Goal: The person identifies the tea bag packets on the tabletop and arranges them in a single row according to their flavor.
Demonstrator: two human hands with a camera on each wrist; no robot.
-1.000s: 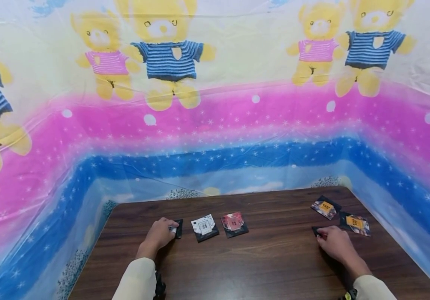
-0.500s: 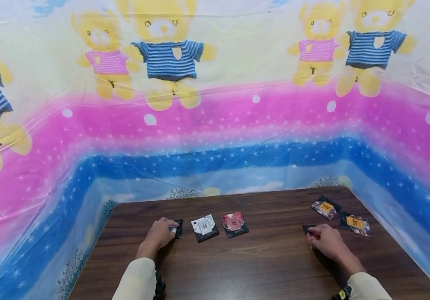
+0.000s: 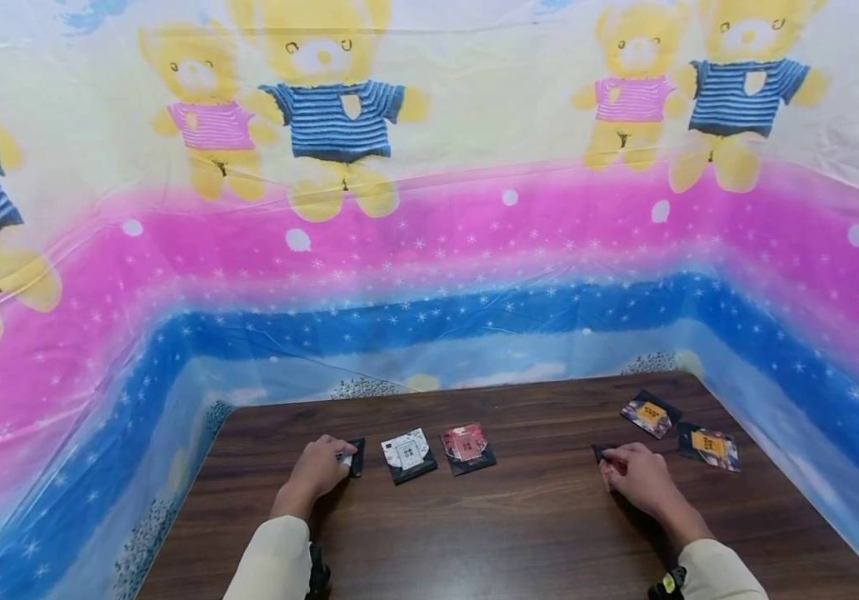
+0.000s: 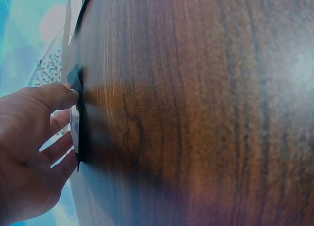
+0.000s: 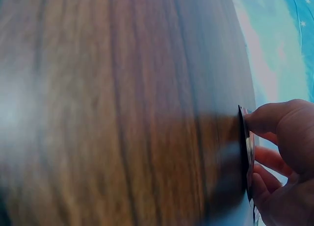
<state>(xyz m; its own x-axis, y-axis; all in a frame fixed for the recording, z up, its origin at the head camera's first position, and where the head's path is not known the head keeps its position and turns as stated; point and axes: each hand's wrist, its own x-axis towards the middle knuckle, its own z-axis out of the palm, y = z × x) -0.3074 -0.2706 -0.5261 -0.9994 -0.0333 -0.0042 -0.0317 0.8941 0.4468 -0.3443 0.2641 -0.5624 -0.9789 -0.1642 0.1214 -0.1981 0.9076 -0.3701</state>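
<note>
On the table's left, my left hand (image 3: 320, 464) holds a flat black-and-white packet (image 3: 354, 458) by its edges; the hand hides much of it. In the left wrist view, thumb and fingers span that packet (image 4: 75, 123), which lies on the tabletop. To the right lie a white square packet (image 3: 408, 455) and a red one (image 3: 466, 448). My right hand (image 3: 637, 477) grips a dark packet (image 3: 600, 454) with some red on it, largely covered by the fingers. From the right wrist, the thumb and fingertips are seen at opposite edges of this packet (image 5: 248, 152).
Two packets with orange labels, an upper one (image 3: 651, 414) and a lower one (image 3: 710, 447), lie at the back right. The brown wooden table (image 3: 489, 533) meets a bear-print cloth (image 3: 429, 333) along its back and sides.
My right hand has slid leftward along the table with the dark packet, away from the two orange-labelled ones. The left hand and the other packets stay where they were.
</note>
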